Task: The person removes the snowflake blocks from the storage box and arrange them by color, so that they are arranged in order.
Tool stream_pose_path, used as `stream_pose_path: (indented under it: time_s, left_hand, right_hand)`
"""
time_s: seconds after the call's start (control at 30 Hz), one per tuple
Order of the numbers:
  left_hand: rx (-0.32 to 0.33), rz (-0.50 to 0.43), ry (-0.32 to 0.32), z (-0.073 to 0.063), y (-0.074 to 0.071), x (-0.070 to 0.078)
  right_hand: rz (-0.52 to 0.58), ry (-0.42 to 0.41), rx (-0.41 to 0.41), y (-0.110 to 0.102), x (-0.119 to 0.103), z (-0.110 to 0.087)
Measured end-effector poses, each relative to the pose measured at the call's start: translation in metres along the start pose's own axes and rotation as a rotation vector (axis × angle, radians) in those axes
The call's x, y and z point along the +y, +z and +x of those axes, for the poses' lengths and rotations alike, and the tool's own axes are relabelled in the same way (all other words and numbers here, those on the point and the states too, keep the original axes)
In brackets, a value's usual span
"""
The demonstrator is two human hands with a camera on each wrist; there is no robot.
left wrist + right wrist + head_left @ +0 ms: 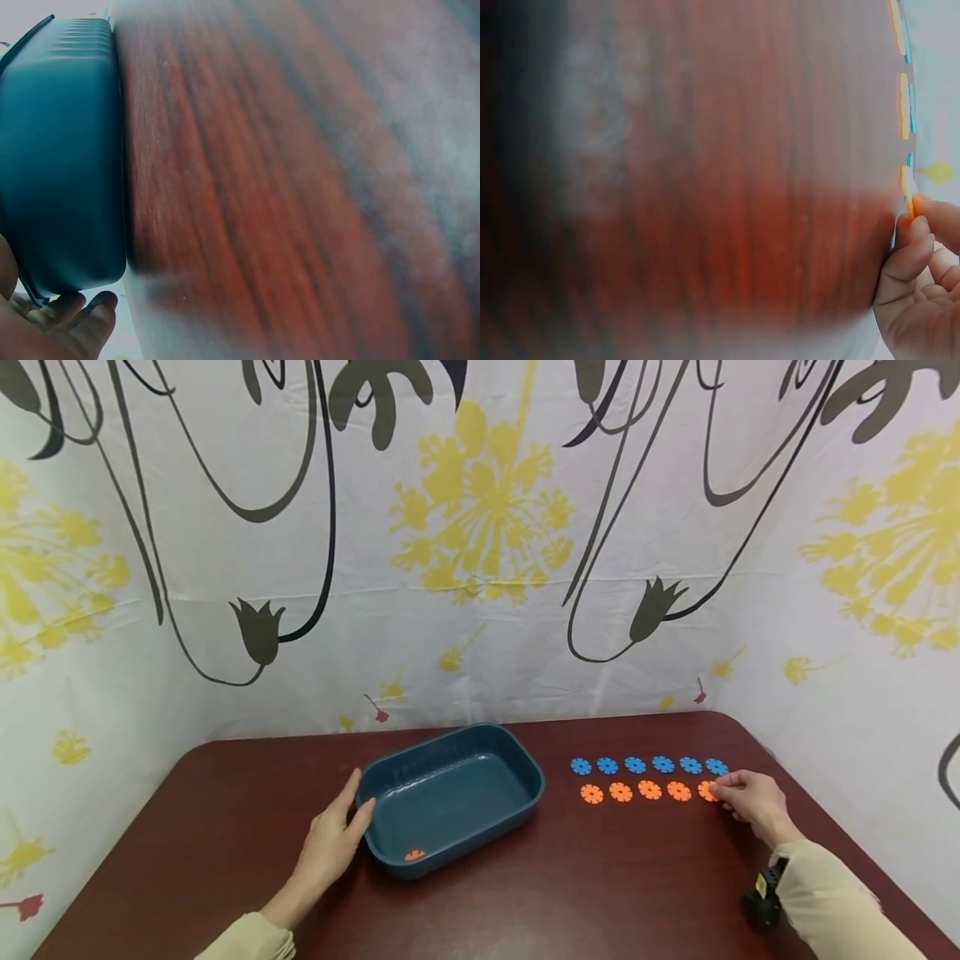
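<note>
My left hand (331, 841) grips the left end of a deep teal rectangular tray (480, 847), thumb over the rim and fingers outside. In the left wrist view, fingertips (94, 315) curl against the tray's end wall. A single orange notched disc (415, 855) lies inside the tray, near its front left corner. At the right, my right hand (753, 802) pinches another orange notched disc (706, 791) between thumb and fingers, at the right end of a row of orange discs (649, 790). The right wrist view shows this pinched disc (908, 184) edge-on.
Behind the orange row runs a row of several blue notched discs (635, 765). Everything stands on a dark reddish wooden table (570, 893). Patterned white cloth (480, 677) hangs behind and along both sides of it. A black device (763, 897) is worn at the right wrist.
</note>
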State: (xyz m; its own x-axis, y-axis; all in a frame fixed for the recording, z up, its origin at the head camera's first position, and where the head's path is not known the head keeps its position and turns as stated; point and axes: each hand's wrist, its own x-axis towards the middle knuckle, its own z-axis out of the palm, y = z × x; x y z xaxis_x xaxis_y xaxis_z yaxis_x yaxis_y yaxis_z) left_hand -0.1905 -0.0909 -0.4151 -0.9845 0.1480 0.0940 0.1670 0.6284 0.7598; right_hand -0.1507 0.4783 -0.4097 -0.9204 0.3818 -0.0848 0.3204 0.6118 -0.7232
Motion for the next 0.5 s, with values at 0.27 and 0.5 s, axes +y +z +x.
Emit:
stream_pose_path:
  time_s: [0.27,0.5]
  left_hand:
    - [0.002,-0.001,-0.004,0.0025,-0.0004,0.0011]
    - [0.004,-0.005,-0.008,0.0009,-0.0016,-0.0001]
  right_hand:
    - [-0.084,-0.004,0.017,-0.0012,-0.0021,0.002]
    - [-0.139,-0.026,0.015,-0.0005,-0.0043,0.0024]
